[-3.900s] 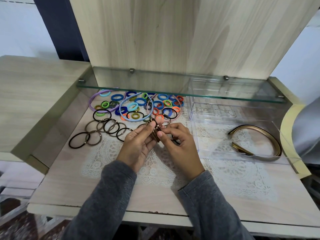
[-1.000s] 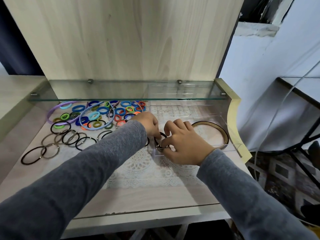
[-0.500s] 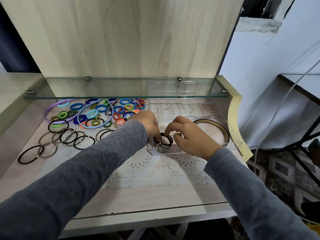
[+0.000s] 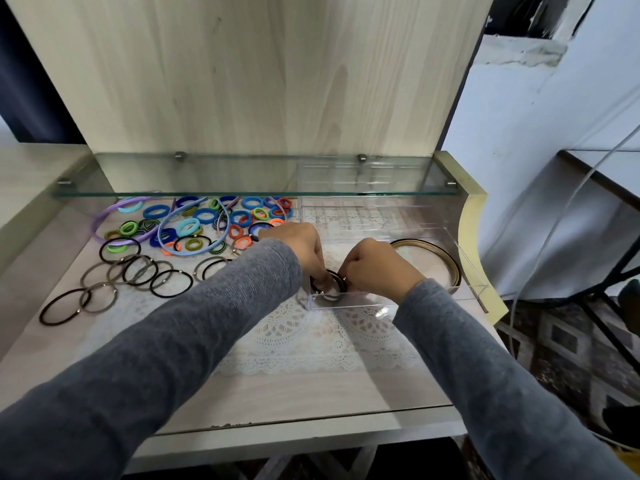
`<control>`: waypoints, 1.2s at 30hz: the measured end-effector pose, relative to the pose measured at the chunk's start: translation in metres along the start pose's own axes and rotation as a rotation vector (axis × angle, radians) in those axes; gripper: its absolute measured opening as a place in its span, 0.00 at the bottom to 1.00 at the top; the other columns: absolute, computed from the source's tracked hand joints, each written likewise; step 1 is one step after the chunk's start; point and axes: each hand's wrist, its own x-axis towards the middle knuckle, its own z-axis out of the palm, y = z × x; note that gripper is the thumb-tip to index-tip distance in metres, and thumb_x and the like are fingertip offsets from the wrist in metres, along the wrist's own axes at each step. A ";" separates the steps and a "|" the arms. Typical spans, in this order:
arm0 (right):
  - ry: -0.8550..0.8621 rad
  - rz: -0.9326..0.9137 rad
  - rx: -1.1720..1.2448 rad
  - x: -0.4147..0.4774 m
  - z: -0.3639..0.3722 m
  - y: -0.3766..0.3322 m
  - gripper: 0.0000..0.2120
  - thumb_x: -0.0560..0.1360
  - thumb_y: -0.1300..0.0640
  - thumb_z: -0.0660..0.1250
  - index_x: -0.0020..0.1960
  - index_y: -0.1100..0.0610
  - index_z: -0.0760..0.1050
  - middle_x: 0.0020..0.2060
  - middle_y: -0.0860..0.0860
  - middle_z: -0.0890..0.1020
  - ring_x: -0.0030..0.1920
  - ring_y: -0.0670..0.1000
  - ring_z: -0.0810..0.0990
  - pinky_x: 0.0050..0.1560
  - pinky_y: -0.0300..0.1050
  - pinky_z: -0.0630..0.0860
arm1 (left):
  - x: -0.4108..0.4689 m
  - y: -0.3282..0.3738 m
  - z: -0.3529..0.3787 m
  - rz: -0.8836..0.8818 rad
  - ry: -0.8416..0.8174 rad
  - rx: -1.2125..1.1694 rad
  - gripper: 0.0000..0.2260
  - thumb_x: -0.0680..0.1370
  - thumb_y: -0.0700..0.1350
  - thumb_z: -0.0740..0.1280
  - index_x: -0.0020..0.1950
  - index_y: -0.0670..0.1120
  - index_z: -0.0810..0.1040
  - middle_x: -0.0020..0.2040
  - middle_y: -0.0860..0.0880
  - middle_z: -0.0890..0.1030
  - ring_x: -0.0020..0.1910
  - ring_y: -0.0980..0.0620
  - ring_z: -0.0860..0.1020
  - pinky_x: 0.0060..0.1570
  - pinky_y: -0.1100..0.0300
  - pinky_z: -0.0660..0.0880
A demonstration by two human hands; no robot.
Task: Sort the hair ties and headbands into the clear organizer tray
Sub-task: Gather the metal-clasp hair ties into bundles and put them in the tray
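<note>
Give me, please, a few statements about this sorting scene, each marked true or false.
1. The left hand and right hand meet at the dark hair ties in the near left corner of the clear organizer tray. True.
2. The bronze headband lies on the table outside the tray. False: it lies inside the tray, at its right end.
3. The colourful hair ties are already in the tray. False: they lie loose on the table, left of the tray, below the glass shelf.
4. The purple headband lies at the far left of that loose pile. True.
</note>
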 end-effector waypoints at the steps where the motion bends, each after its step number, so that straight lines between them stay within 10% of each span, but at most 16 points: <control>1: -0.009 0.024 0.001 0.001 -0.001 -0.001 0.11 0.74 0.61 0.60 0.50 0.60 0.80 0.46 0.56 0.82 0.43 0.53 0.82 0.47 0.48 0.81 | -0.001 0.000 -0.002 0.005 -0.011 0.018 0.14 0.65 0.61 0.77 0.42 0.54 0.84 0.43 0.57 0.82 0.46 0.55 0.78 0.43 0.58 0.74; 7: -0.032 0.081 0.004 0.004 -0.006 -0.013 0.07 0.74 0.60 0.63 0.47 0.62 0.77 0.41 0.57 0.82 0.41 0.55 0.83 0.47 0.52 0.82 | -0.009 0.003 -0.009 0.021 -0.044 0.067 0.09 0.76 0.54 0.65 0.53 0.56 0.82 0.53 0.55 0.80 0.51 0.53 0.77 0.38 0.60 0.69; 12: -0.048 0.097 0.000 0.001 -0.008 -0.019 0.07 0.74 0.61 0.62 0.48 0.62 0.77 0.42 0.57 0.82 0.42 0.55 0.83 0.48 0.52 0.82 | -0.018 0.005 -0.004 0.028 0.002 0.166 0.13 0.78 0.47 0.61 0.58 0.58 0.80 0.60 0.53 0.77 0.59 0.50 0.73 0.63 0.47 0.65; 36: -0.028 0.073 -0.177 -0.011 -0.004 -0.035 0.06 0.74 0.63 0.57 0.46 0.61 0.73 0.40 0.56 0.77 0.40 0.55 0.79 0.41 0.44 0.77 | -0.033 -0.011 0.033 0.174 0.418 0.422 0.12 0.77 0.46 0.63 0.59 0.57 0.78 0.58 0.48 0.71 0.60 0.45 0.69 0.57 0.47 0.63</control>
